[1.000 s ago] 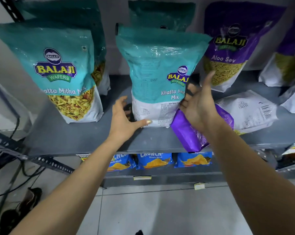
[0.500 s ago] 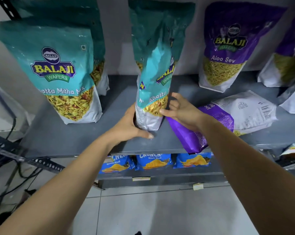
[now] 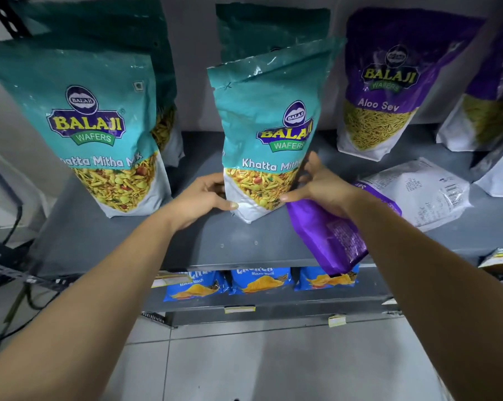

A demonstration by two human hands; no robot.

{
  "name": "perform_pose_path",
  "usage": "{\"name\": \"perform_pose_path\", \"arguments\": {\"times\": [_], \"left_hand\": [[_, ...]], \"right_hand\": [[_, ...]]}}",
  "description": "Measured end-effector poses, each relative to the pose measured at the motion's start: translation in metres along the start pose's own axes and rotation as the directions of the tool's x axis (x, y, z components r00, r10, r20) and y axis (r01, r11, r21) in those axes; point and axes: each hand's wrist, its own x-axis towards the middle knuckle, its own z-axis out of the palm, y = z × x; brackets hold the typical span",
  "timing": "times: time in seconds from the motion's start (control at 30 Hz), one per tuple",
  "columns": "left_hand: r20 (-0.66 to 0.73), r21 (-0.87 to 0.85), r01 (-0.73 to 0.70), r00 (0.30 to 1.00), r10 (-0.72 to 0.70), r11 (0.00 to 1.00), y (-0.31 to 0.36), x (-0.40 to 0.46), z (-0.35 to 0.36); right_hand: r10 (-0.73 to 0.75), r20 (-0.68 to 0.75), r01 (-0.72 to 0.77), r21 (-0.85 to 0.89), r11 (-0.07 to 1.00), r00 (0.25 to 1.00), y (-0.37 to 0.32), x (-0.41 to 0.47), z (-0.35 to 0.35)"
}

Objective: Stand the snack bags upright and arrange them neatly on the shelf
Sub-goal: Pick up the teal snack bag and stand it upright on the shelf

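A teal Khatta Mitha Mix bag [image 3: 269, 123] stands upright at the middle of the grey shelf [image 3: 105, 235], its front facing me. My left hand [image 3: 199, 198] grips its lower left corner and my right hand [image 3: 321, 183] grips its lower right side. Another teal bag [image 3: 97, 123] stands at the left, and more teal bags stand behind both. A purple Aloo Sev bag [image 3: 389, 82] stands at the back right. One purple bag [image 3: 331, 235] lies flat under my right forearm, hanging over the shelf's front edge.
More purple-and-white bags [image 3: 493, 111] crowd the far right; one lies white back up [image 3: 426, 192]. Blue chip packets [image 3: 261, 280] fill the lower shelf. Cables [image 3: 16, 308] and a metal bracket [image 3: 10, 270] sit at the left; below is tiled floor.
The middle teal bag has turned from back-facing, through edge-on, to front-facing. Both hands moved from beside it to gripping its lower corners.
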Motion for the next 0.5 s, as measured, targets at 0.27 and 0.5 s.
{"name": "perform_pose_path", "arguments": {"times": [0.27,0.5], "left_hand": [[-0.035,-0.06,-0.05,0.998,0.048,0.997,0.007,0.002,0.001],[-0.353,-0.214,-0.35,0.898,0.262,0.912,0.076,0.002,0.017]], "right_hand": [[-0.142,0.002,0.142,-0.032,0.989,0.99,-0.004,-0.001,0.014],[-0.214,0.013,0.207,0.205,0.957,0.977,-0.053,-0.012,-0.003]]}}
